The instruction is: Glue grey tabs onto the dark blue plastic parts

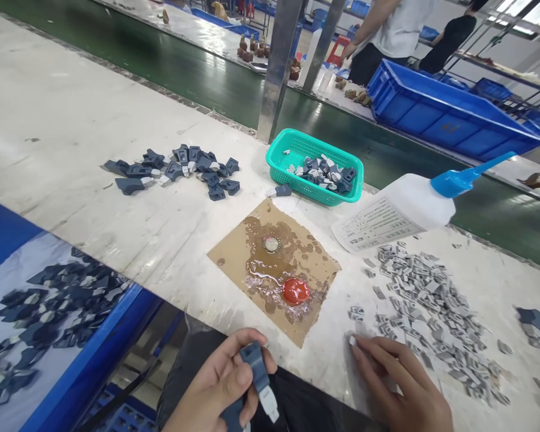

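My left hand (220, 384) is closed around a dark blue-grey plastic piece (255, 363) with a light grey tip pointing down. Another dark piece (234, 414) shows below it in the same palm. My right hand (398, 375) rests at the table edge, thumb and forefinger pinching a small light grey piece (352, 340). Beside that hand spreads a heap of small grey pieces (436, 312). Between and beyond my hands lies a brown cardboard sheet (234, 258), wet with clear liquid, bearing a red cap-like disc (296, 291) and a small round pale thing (270, 243).
A green basket (315, 192) holds dark and light pieces. A white bottle with a blue spout (400, 207) leans beside it. More dark pieces (180, 165) lie left; a blue bin (85, 360) stands below. Behind are a green conveyor (184, 90), metal post (276, 72) and people.
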A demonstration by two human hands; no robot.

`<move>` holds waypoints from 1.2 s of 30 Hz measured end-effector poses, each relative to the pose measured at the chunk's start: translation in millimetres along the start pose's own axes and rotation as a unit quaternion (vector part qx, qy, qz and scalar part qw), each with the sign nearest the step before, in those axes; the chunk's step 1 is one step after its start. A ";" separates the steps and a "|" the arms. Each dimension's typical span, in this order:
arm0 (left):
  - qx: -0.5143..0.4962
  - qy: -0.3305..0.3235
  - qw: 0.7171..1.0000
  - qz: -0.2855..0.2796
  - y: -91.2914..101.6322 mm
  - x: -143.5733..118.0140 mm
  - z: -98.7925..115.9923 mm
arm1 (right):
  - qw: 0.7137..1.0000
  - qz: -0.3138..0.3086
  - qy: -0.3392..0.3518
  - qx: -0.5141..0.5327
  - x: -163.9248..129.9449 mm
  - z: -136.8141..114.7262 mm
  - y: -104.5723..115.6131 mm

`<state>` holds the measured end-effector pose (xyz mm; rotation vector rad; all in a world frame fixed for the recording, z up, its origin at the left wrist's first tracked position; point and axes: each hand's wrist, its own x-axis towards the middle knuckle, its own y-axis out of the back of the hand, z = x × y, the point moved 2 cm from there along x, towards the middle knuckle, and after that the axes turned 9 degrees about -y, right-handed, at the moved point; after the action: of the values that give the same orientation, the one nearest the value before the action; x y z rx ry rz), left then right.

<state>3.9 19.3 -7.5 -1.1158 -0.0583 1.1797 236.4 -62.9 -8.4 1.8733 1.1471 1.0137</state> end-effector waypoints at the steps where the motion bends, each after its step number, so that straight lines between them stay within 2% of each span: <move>1: -0.003 -0.002 1.000 -0.003 -0.5 -0.9 0.4 | 1.000 -0.007 0.022 -0.005 -1.2 2.1 -0.2; 3: -0.003 -0.008 1.000 -0.007 -1.1 -3.5 2.2 | 0.998 -0.020 0.059 -0.007 -0.4 3.4 0.7; 5: 0.013 -0.014 1.000 -0.005 -0.2 -6.7 4.4 | 0.998 -0.019 0.055 0.004 7.7 -1.7 4.0; 8: 0.061 -0.024 0.998 0.000 3.9 -11.2 6.2 | 0.998 -0.024 0.054 0.022 34.1 -24.2 9.1; 12: 0.070 -0.032 0.997 0.004 9.6 -14.5 6.6 | 0.990 -0.024 0.133 0.042 80.2 -59.9 10.1; 17: 0.046 -0.040 0.998 0.034 15.1 -17.7 11.2 | 0.975 -0.094 0.199 0.038 114.6 -77.8 5.9; 22: 0.029 -0.009 0.997 0.073 16.6 -20.2 16.6 | 0.961 -0.158 0.226 0.002 119.8 -82.8 4.5; 27: -0.028 -0.020 0.995 0.097 14.4 -17.9 19.4 | 0.954 -0.178 0.242 -0.018 120.5 -82.2 1.2; 32: -0.050 -0.045 0.992 0.108 14.5 -15.9 18.1 | 0.958 -0.149 0.245 -0.009 119.5 -84.5 10.6; 36: -0.042 -0.035 0.992 0.112 15.1 -15.2 16.8 | 0.969 -0.076 0.235 0.010 116.9 -90.0 23.4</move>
<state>-22.8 18.2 -2.4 -1.1773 -0.0367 1.4274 200.6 51.0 81.3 1.5696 1.5468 1.4046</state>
